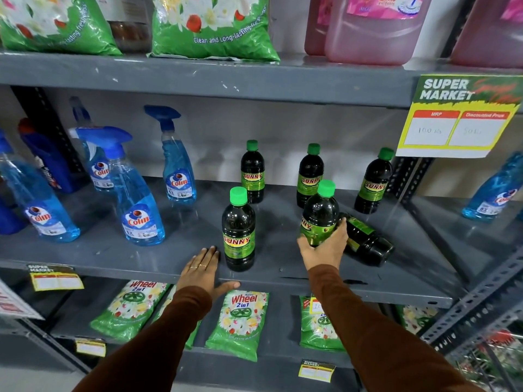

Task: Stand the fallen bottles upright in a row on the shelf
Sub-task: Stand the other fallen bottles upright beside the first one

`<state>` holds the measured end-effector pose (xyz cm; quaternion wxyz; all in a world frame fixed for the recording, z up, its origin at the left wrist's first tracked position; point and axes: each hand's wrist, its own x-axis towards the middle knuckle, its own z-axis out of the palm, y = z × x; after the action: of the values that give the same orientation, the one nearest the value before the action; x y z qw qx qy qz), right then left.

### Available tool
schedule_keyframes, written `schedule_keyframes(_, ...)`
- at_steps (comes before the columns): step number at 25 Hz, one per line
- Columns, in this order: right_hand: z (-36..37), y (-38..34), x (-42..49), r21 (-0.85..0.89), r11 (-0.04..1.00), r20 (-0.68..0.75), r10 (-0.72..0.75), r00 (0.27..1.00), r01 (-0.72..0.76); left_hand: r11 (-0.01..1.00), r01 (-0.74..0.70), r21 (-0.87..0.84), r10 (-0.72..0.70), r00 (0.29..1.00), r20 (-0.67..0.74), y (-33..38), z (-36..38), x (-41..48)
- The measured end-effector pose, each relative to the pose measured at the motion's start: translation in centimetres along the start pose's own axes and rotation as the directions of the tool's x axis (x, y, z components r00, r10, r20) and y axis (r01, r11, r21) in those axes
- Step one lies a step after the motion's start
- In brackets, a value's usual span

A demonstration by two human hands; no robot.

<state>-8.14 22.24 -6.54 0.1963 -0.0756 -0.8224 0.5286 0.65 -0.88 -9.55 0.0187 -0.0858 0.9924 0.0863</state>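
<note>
Dark green-capped bottle [319,213] upright, tilted slightly; my right hand [325,244] gripped its base. Left hand [202,274] open, flat on shelf [141,258].

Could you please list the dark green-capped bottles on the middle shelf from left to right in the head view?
front standing bottle → back-left bottle → back-middle bottle → held bottle → fallen bottle → back-right bottle.

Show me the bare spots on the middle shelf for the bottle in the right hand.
Bare shelf lies between the front spray bottle and the front Sunny bottle, and between that bottle and the right hand. It is crowded right of the hand, where the fallen bottle lies.
</note>
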Motion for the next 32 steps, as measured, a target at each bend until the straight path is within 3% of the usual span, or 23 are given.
schedule_keyframes(3,0.8,-0.8,0.2,-0.152,0.987,-0.067,0.041,0.997,-0.050,1.000,0.000,-0.003,0.000,1.000,-0.008,0.0,0.1,0.1)
schedule_keyframes(9,0.0,0.2,0.5,0.146,0.982,0.147,0.101,0.984,-0.122,0.999,-0.010,0.034,0.010,1.000,-0.003,0.0,0.1,0.1)
schedule_keyframes(19,-4.6,0.8,-0.5,-0.069,0.992,0.349,0.123,0.929,-0.105,0.999,0.011,0.049,-0.013,0.999,0.030,0.7,0.2,-0.4)
schedule_keyframes(24,-6.4,0.8,-1.7,-0.071,0.991,0.366,0.131,0.921,-0.113,1.000,0.008,0.016,-0.009,0.999,0.031,1.4,0.2,-0.9)
schedule_keyframes(27,-6.5,1.4,-2.0,-0.039,0.998,0.437,0.053,0.898,-0.040,1.000,0.012,0.023,-0.013,0.999,0.040,1.7,0.3,-1.2)
schedule_keyframes(29,-7.0,2.0,-1.3,-0.081,0.995,0.395,-0.027,0.918,0.064,0.999,0.019,0.028,-0.020,0.999,0.028,1.9,0.5,-1.4)
schedule_keyframes(32,-8.2,2.2,1.0,-0.335,0.915,0.178,-0.174,0.969,0.226,0.999,0.035,0.030,-0.035,0.999,0.014,2.3,0.5,-1.5)
